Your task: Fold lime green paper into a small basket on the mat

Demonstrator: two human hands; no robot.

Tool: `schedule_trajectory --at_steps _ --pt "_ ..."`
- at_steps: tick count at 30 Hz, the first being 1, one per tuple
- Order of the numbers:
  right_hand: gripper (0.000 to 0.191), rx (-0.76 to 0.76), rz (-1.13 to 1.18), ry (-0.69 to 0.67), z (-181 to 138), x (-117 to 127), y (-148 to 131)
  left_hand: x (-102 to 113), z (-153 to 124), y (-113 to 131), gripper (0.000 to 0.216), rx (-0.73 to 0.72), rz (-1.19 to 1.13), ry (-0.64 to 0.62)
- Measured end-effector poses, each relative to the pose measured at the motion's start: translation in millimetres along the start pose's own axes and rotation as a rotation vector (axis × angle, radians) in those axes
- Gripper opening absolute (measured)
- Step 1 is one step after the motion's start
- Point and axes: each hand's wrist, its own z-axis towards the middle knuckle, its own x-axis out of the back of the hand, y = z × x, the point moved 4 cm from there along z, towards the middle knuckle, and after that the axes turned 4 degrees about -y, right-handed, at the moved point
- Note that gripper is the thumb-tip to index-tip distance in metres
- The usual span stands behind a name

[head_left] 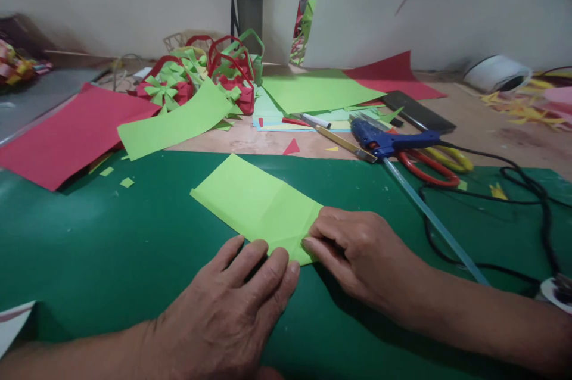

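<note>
By a bare, flattened left hand [241, 296] and pinching right hand [361, 249], rectangular lime-green paper [268, 195] is being steadied, seemingly against slipping.

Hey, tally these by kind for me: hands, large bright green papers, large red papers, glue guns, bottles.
Hands: 2, left hand and right hand
Large bright green papers: 3, handled paper, curved paper, rear green paper
Large red papers: 2, left red paper and rear red paper
Glue gun: 1
Bottle: 1
Total: 9, excluding any hidden layers
</note>
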Motion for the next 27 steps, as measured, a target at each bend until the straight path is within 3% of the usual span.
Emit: schedule_trajectory --at_steps 10,16,27 --pt "0.022 -0.012 -0.027 0.03 -0.2 1.9 0.7 2.8 4.3 0.7 0.082 0.01 -0.011 -0.065" --pt "0.022 -0.006 -0.044 0.045 0.8 1.7 2.4 10.8 6.6 4.8 0.079 0.106 0.001 -0.146" --pt "0.022 -0.021 -0.085 0.064 1.7 1.0 2.4 13.8 6.7 4.1 0.078 0.097 0.039 -0.155"
